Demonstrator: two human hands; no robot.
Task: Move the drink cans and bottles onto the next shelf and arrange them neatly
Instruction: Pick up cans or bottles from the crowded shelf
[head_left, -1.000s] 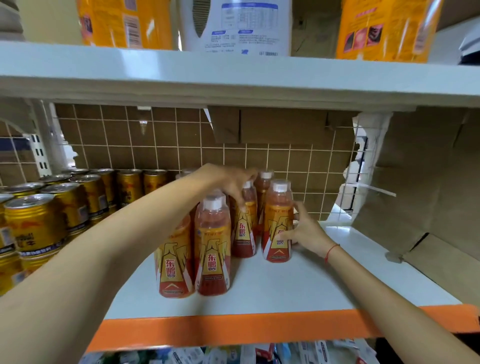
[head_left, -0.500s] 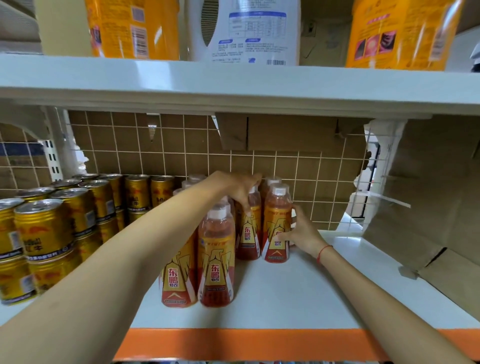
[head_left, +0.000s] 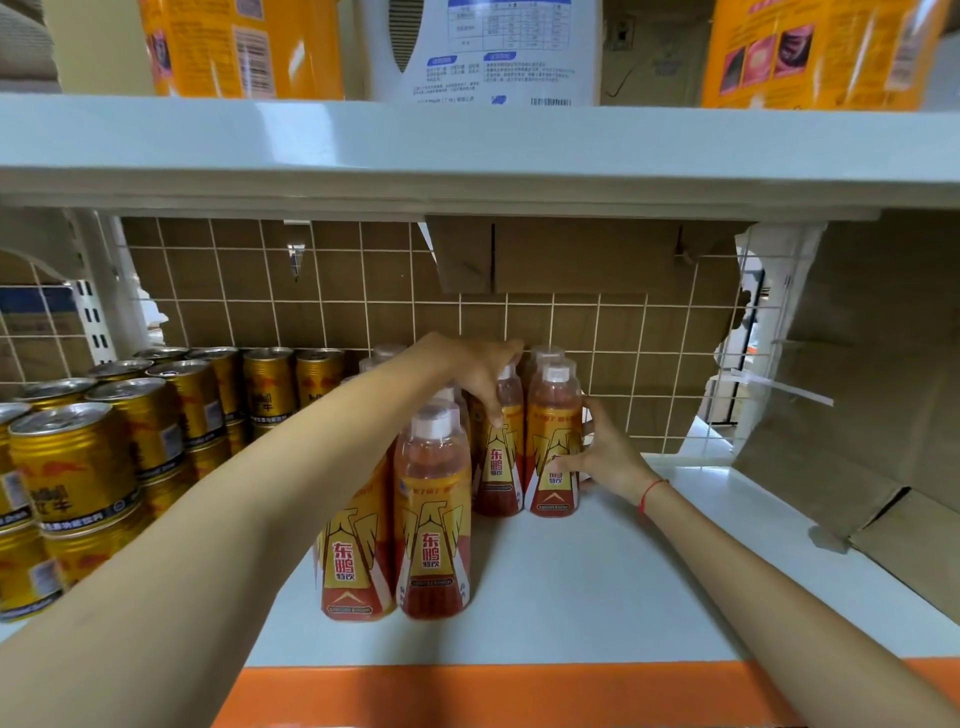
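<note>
On the white shelf (head_left: 597, 582), the left hand (head_left: 475, 371) reached over the front bottles and gripped the shoulder of a back-row bottle (head_left: 498, 457), while the right hand (head_left: 605, 457) curled round the bottle beside it (head_left: 553, 441), both standing upright next to the stacked gold cans (head_left: 104, 457). The likeliest slip was the left forearm brushing the front bottle (head_left: 434, 519) just under it, tipping that one into its neighbours as the back pair was nudged into line.
</note>
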